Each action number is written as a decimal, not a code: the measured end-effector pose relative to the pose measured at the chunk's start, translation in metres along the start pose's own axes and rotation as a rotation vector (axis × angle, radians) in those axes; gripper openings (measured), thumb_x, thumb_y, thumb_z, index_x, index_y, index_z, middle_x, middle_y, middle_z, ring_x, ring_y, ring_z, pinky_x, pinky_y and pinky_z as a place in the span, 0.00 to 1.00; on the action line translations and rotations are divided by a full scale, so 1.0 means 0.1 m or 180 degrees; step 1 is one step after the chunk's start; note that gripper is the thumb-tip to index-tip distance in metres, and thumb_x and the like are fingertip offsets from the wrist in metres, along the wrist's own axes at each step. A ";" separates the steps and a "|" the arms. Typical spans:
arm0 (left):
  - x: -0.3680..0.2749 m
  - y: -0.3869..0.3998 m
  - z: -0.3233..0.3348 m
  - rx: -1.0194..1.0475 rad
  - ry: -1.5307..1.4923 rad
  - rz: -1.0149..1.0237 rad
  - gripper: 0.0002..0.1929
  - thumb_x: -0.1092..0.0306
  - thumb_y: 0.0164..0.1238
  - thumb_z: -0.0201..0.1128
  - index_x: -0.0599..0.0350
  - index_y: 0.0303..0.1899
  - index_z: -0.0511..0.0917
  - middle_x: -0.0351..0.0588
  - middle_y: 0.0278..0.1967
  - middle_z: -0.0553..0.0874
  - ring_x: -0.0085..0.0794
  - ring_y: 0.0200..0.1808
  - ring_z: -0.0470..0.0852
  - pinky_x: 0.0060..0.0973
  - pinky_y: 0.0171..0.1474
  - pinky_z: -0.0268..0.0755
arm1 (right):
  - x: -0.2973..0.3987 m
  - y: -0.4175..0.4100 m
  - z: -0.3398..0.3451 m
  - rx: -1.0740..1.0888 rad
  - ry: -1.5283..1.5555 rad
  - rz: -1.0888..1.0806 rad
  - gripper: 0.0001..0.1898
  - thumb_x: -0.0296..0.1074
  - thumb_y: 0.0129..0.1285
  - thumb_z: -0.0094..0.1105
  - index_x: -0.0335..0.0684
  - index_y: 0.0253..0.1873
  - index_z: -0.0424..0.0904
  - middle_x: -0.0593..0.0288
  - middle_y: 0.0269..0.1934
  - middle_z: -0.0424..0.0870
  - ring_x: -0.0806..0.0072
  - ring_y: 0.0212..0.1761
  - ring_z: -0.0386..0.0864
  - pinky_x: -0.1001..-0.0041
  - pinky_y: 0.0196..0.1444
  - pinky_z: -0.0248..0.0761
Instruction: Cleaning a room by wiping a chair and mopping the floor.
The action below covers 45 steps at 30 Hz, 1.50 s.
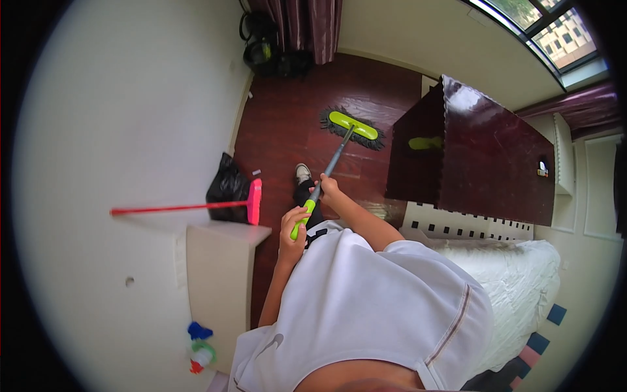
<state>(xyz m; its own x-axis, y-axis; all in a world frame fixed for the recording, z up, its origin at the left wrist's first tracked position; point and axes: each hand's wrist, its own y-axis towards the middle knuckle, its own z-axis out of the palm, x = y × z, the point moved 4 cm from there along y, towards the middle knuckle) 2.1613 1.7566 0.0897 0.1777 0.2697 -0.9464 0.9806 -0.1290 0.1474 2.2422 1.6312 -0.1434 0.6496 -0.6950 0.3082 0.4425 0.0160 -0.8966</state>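
Note:
My left hand point(293, 234) is wrapped around the lime-green grip at the near end of a mop handle point(337, 159). Further up, my right hand point(328, 190) holds the grey part of the same handle. The far end carries a flat mop head point(353, 126) with a lime-green plate and dark grey fringe, lying on the dark red wooden floor point(279, 122). One shoe point(302, 172) shows on the floor beside the handle.
At left, a pink broom point(253, 202) leans by a black plastic bag point(228, 183) and a pale cabinet point(220, 274). A glossy dark table point(494, 157) stands at right, near a covered bed point(519, 284). Dark bags point(262, 49) lie near the curtain point(323, 29).

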 end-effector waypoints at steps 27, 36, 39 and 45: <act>1.25 5.92 -0.44 0.1235 0.0728 -0.2139 0.18 0.57 0.69 0.53 0.62 0.49 0.77 0.48 0.26 0.85 0.24 0.22 0.83 0.17 0.24 0.72 | 3.59 1.92 3.19 0.1007 0.2112 0.0312 0.04 0.29 0.68 0.43 0.36 0.40 0.63 0.56 0.32 0.71 0.66 0.36 0.76 0.57 0.51 0.75; 1.11 6.84 0.85 0.3890 0.1616 -0.1435 0.21 0.54 0.70 0.47 0.66 0.42 0.77 0.48 0.22 0.83 0.28 0.24 0.80 0.27 0.34 0.70 | 4.64 2.16 2.51 0.0097 0.3550 -0.0873 0.04 0.26 0.63 0.49 0.35 0.33 0.67 0.59 0.24 0.72 0.72 0.25 0.75 0.67 0.39 0.80; 1.27 6.74 1.14 0.5505 0.1863 -0.0345 0.25 0.48 0.68 0.49 0.66 0.39 0.79 0.57 0.33 0.83 0.39 0.36 0.81 0.33 0.43 0.70 | 4.40 1.93 2.26 -0.0277 0.3245 -0.1186 0.03 0.26 0.63 0.51 0.36 0.35 0.68 0.60 0.24 0.74 0.74 0.24 0.75 0.68 0.36 0.80; 1.27 6.70 1.34 0.7165 0.1104 -0.1264 0.19 0.54 0.69 0.49 0.59 0.50 0.75 0.42 0.33 0.81 0.25 0.36 0.78 0.23 0.42 0.70 | 3.58 0.69 2.62 -0.0830 0.2756 -0.1272 0.06 0.39 0.68 0.50 0.47 0.42 0.66 0.66 0.27 0.72 0.82 0.18 0.67 0.81 0.18 0.64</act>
<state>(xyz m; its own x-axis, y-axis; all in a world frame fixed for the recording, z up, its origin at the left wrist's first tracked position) 2.8297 1.5768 0.0298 0.3101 0.6040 -0.7342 -0.6147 -0.4617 -0.6395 2.6671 1.5719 -0.0116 -0.2405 -0.9023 0.3578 0.3132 -0.4211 -0.8512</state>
